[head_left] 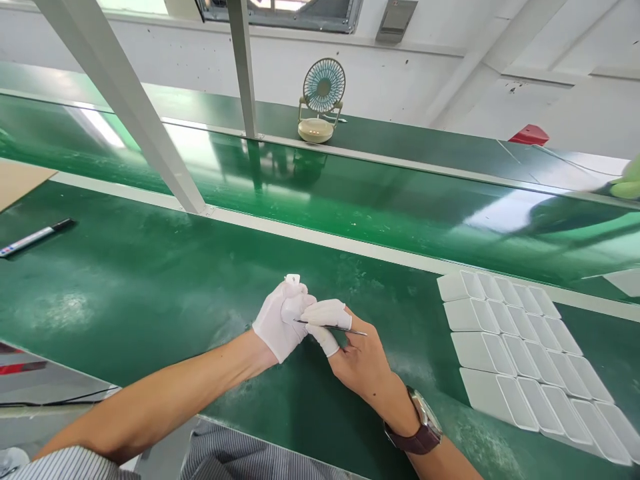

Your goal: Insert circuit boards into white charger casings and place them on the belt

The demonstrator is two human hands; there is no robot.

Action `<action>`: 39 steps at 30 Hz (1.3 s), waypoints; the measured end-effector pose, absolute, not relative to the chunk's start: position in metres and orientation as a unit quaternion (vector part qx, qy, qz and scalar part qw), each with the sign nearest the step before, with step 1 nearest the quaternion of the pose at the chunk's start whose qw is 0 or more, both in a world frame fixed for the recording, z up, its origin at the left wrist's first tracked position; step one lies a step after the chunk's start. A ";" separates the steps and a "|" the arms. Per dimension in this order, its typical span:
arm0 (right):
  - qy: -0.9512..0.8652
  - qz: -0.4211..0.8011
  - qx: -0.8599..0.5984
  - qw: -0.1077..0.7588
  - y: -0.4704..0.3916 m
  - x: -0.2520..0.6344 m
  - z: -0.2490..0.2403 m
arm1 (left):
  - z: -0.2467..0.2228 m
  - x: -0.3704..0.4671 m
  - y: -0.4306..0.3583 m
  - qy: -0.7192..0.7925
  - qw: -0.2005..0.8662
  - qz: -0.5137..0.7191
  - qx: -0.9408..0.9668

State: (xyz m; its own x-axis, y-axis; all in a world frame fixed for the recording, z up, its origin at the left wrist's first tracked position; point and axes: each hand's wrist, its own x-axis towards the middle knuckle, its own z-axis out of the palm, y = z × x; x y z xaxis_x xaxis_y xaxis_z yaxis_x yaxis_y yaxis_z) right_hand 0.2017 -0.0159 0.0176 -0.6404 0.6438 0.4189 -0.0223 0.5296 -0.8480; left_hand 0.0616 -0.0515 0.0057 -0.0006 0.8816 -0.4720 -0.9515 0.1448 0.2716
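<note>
My left hand (283,320), in a white glove, is closed around a small white plastic part (293,279), whose top end sticks out above the fingers. Just to its right, my right hand (345,337) pinches a thin dark pointed tool (345,329) between fingertips in white finger covers. The tool's tip points left and reaches the palm side of my left hand, by the white part. The fingers hide most of the part.
Rows of white open trays (493,340) stand at the right of the green table (165,287). A marker (35,238) and cardboard (20,181) lie at the left. Beyond the rail are a green belt (300,193) and a small fan (323,87). A slanted post (135,107) rises at the left.
</note>
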 end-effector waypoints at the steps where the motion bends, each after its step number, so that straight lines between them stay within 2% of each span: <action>1: -0.797 0.433 -0.198 0.372 -0.017 0.201 0.017 | 0.004 0.061 -0.052 0.276 0.703 0.653 -0.056; 5: -0.796 0.422 -0.198 0.386 -0.018 0.202 0.014 | 0.007 0.059 -0.052 0.269 0.712 0.646 -0.062; 14: -0.655 0.495 -0.283 0.496 -0.008 0.212 0.015 | 0.020 0.048 -0.050 0.215 0.744 0.616 -0.145; 20: -0.660 0.472 -0.321 0.489 -0.010 0.211 0.011 | 0.016 0.046 -0.049 0.199 0.749 0.612 -0.155; 39: -0.655 0.488 -0.307 0.488 -0.009 0.211 0.003 | 0.019 0.049 -0.049 0.203 0.727 0.637 -0.159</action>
